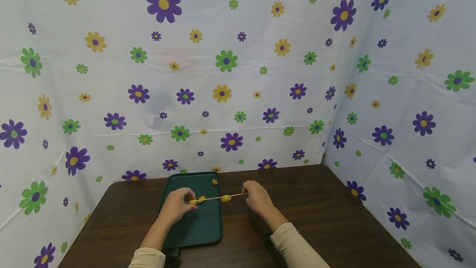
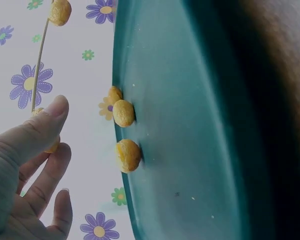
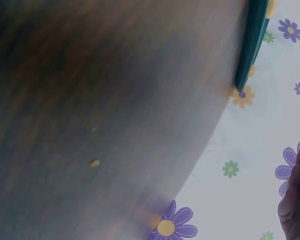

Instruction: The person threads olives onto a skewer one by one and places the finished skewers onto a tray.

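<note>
A thin wooden skewer (image 1: 213, 198) runs nearly level between both hands, above the green tray (image 1: 202, 228). My right hand (image 1: 258, 198) grips its right end. My left hand (image 1: 176, 206) pinches a small yellow potato (image 2: 53, 145) between thumb and fingers at the skewer's left end; how far the tip goes in is hidden by the thumb. Farther along the skewer sits another small wrinkled potato (image 1: 226, 198), clear of both hands. More small potatoes (image 2: 123, 113) lie on the tray, one of them (image 1: 214, 182) near its far right corner. The right wrist view catches only the edge of the right hand (image 3: 296, 192).
The tray lies on a dark brown wooden table (image 1: 297, 206), left of its middle. A small yellowish crumb (image 3: 94, 163) is on the tabletop. A flower-printed white sheet (image 1: 253, 77) hangs behind the table and along its sides.
</note>
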A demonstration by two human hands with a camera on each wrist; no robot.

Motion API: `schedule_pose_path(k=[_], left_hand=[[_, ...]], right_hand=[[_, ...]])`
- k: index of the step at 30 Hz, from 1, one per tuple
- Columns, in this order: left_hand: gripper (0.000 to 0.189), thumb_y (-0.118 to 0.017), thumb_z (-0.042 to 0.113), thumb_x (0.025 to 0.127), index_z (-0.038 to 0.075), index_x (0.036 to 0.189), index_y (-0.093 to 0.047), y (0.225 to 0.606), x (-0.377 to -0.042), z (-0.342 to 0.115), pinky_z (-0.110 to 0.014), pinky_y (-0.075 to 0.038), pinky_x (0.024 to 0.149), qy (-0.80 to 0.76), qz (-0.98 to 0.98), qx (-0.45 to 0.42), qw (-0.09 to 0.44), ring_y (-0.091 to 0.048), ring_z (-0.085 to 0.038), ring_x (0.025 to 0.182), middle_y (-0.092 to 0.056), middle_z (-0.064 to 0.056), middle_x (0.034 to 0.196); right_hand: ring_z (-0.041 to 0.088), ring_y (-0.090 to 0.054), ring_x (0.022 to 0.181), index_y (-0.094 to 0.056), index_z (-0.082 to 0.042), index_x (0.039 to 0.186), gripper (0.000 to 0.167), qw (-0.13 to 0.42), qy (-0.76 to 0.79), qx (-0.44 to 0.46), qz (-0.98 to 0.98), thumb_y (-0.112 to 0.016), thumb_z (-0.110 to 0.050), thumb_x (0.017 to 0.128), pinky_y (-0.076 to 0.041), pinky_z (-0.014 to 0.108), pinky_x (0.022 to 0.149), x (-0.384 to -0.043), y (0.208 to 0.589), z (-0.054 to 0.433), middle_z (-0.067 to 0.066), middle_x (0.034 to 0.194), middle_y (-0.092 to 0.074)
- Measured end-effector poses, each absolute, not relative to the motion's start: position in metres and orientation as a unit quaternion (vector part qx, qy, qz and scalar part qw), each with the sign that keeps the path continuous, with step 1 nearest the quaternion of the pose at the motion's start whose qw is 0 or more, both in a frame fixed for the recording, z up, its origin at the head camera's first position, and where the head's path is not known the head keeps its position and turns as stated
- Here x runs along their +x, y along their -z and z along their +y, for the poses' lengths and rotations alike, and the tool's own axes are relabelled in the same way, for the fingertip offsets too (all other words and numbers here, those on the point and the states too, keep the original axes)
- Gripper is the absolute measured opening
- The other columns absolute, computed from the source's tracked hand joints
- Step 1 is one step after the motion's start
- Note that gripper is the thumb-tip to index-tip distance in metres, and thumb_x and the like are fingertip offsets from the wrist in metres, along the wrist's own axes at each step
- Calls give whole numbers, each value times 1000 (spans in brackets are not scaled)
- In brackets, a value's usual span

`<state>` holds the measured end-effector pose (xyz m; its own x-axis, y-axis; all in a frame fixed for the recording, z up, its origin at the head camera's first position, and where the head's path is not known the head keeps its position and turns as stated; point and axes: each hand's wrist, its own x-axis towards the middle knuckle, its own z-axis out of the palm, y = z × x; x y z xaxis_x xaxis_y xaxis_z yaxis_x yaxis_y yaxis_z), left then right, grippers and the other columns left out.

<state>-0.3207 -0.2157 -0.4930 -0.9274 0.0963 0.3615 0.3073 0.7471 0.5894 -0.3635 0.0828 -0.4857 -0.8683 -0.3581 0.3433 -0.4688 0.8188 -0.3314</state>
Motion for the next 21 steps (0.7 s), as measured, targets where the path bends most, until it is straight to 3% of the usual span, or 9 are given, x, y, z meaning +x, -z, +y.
schedule_pose_path(k=[21], left_hand=[[30, -93, 7, 70, 17, 83, -67, 493, -328, -210, -36, -54, 73, 310, -934, -108, 139, -56, -11, 75, -64, 6, 81]], right_hand=[[12, -51, 71, -66, -9, 82, 28, 146, -201, 229, -941, -70, 18, 76, -51, 32, 64, -364, 487, 78, 4, 83, -64]])
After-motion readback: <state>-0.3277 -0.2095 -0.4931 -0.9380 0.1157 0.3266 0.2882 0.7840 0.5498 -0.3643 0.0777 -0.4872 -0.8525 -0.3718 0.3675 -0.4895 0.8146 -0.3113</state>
